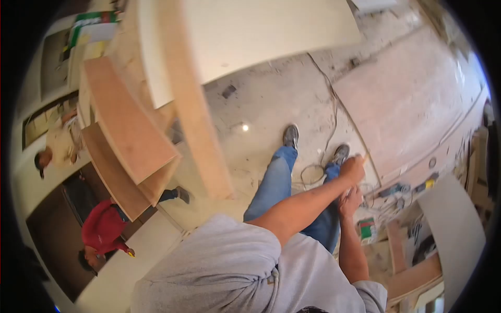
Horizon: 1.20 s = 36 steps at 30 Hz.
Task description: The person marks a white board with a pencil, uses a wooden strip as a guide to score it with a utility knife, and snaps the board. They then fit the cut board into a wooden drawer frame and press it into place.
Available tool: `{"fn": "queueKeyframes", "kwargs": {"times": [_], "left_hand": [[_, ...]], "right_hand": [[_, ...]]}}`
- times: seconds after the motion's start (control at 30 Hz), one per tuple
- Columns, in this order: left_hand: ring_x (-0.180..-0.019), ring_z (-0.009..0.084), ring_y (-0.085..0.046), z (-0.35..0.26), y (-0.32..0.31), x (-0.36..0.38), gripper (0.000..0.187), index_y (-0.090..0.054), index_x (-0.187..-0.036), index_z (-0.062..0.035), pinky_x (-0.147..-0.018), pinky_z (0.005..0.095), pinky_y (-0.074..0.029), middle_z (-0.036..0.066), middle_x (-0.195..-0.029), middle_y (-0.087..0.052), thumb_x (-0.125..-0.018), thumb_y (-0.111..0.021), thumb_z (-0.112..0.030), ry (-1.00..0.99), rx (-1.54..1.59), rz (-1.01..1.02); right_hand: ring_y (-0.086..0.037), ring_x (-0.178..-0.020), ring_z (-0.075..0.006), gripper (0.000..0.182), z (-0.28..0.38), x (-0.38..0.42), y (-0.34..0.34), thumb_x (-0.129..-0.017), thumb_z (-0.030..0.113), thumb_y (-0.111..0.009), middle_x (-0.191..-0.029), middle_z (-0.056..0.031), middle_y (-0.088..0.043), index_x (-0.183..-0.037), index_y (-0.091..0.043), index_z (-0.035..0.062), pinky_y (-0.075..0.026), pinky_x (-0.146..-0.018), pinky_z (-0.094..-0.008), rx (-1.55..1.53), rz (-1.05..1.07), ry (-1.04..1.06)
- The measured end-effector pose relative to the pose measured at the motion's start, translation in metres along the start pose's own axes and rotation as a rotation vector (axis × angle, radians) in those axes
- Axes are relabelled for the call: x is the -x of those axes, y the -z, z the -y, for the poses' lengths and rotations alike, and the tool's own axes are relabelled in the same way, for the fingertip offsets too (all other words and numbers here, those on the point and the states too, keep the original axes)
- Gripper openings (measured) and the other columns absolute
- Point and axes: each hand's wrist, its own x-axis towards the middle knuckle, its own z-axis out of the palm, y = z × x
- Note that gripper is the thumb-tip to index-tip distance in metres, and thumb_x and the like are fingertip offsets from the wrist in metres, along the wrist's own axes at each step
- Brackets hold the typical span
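My left hand [353,170] reaches across in front of my legs with its fingers closed. A short, thin yellowish piece [366,157] sticks out past these fingers; its kind is too small to make out. Just below it, my right hand [350,201] is held close to the left wrist, fingers curled in. Whatever may be between the right fingers is hidden. Both hands are in front of my jeans [276,177], near the edge of a large brownish sheet [412,99] on the floor.
A black cable [334,104] loops across the dusty floor by my shoes. A power tool [394,189] lies right of my hands. Long wooden boards [193,104] and a box-like panel piece [130,120] stand left. Two people, one in red [104,224], are at the left.
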Motion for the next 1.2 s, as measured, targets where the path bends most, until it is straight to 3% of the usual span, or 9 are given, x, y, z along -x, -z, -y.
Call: {"fn": "queueKeyframes", "kwargs": {"times": [0.13,0.23,0.3,0.4,0.5,0.67,0.87,1.0,1.2], "left_hand": [[-0.084,0.0430,-0.067,-0.116,0.119,0.094,0.028,-0.059,-0.114,-0.0045,-0.075,0.0500,-0.053,0.025,-0.088,-0.068,-0.088,-0.062,-0.016,-0.261,0.283,0.057],[-0.082,0.0160,-0.066,-0.179,0.301,0.210,0.024,-0.059,-0.118,-0.0051,-0.074,0.0324,-0.055,0.008,-0.101,-0.065,-0.094,-0.064,-0.006,-0.289,1.070,-0.073],[-0.082,0.0166,-0.067,-0.191,0.391,0.292,0.020,-0.060,-0.115,-0.0015,-0.071,0.0321,-0.057,0.009,-0.098,-0.067,-0.098,-0.063,-0.011,-0.496,0.929,-0.533],[-0.067,0.0151,-0.066,-0.224,0.462,0.419,0.022,-0.065,-0.111,-0.0005,-0.066,0.0327,-0.057,0.011,-0.089,-0.070,-0.089,-0.068,-0.005,-1.041,0.701,-1.212],[-0.064,0.0182,-0.061,-0.225,0.444,0.546,0.013,-0.061,-0.103,-0.0043,-0.067,0.0348,-0.054,0.011,-0.089,-0.066,-0.093,-0.056,-0.012,-1.884,1.064,-1.013],[-0.066,0.0124,-0.060,-0.259,0.425,0.611,0.009,-0.055,-0.092,-0.0157,-0.070,0.0336,-0.052,0.003,-0.091,-0.062,-0.097,-0.050,-0.021,-1.534,-0.211,-1.345],[-0.067,0.0075,-0.058,-0.254,0.417,0.668,0.017,-0.055,-0.088,-0.0249,-0.073,0.0325,-0.051,-0.004,-0.095,-0.060,-0.101,-0.045,-0.030,-1.084,-0.480,-1.441],[-0.064,0.0071,-0.057,-0.230,0.425,0.709,0.018,-0.063,-0.097,-0.0224,-0.072,0.0317,-0.053,-0.004,-0.098,-0.064,-0.102,-0.047,-0.030,-0.994,-0.457,-1.428],[-0.058,0.0079,-0.057,-0.202,0.447,0.731,0.011,-0.063,-0.093,-0.0068,-0.068,0.0250,-0.053,-0.004,-0.080,-0.066,-0.096,-0.054,-0.012,-1.296,-0.512,-1.520]], "right_hand": [[-0.056,-0.113,-0.0439,0.052,0.013,0.009,0.042,-0.096,0.045,-0.053,-0.123,-0.0241,-0.062,-0.125,-0.059,0.0023,-0.044,-0.098,-0.0494,-0.267,0.221,-0.033],[-0.061,-0.100,-0.0441,0.046,-0.017,-0.030,0.080,-0.092,0.046,-0.056,-0.104,-0.0233,-0.067,-0.100,-0.069,0.0031,-0.049,-0.088,-0.0506,-0.071,0.253,0.327],[-0.060,-0.097,-0.0448,0.033,-0.043,-0.057,0.104,-0.092,0.032,-0.057,-0.098,-0.0266,-0.065,-0.094,-0.066,0.0000,-0.048,-0.086,-0.0524,0.076,0.496,0.467],[-0.062,-0.085,-0.0462,0.036,-0.096,-0.114,0.110,-0.091,0.034,-0.055,-0.086,-0.0246,-0.066,-0.081,-0.067,0.0015,-0.050,-0.077,-0.0551,0.256,0.489,0.626],[-0.064,-0.088,-0.0460,0.045,-0.122,-0.157,0.149,-0.089,0.040,-0.056,-0.089,-0.0278,-0.067,-0.084,-0.067,-0.0035,-0.050,-0.080,-0.0545,0.371,0.536,0.534],[-0.067,-0.081,-0.0407,0.047,-0.106,-0.216,0.184,-0.084,0.041,-0.061,-0.080,-0.0255,-0.069,-0.078,-0.068,-0.0052,-0.052,-0.076,-0.0482,0.258,0.345,0.299],[-0.058,-0.058,-0.0282,0.044,-0.019,-0.239,0.158,-0.085,0.040,-0.061,-0.064,-0.0154,-0.064,-0.071,-0.065,-0.0013,-0.046,-0.060,-0.0449,-0.023,0.346,0.312],[-0.062,-0.069,-0.0290,0.037,0.126,-0.152,0.217,-0.085,0.035,-0.063,-0.072,-0.0169,-0.065,-0.069,-0.061,0.0015,-0.046,-0.061,-0.0440,0.053,0.582,0.456],[-0.062,-0.077,-0.0365,0.007,0.127,-0.203,0.148,-0.077,0.004,-0.062,-0.077,-0.0171,-0.063,-0.081,-0.059,0.0080,-0.049,-0.062,-0.0480,0.293,0.371,1.473]]}}
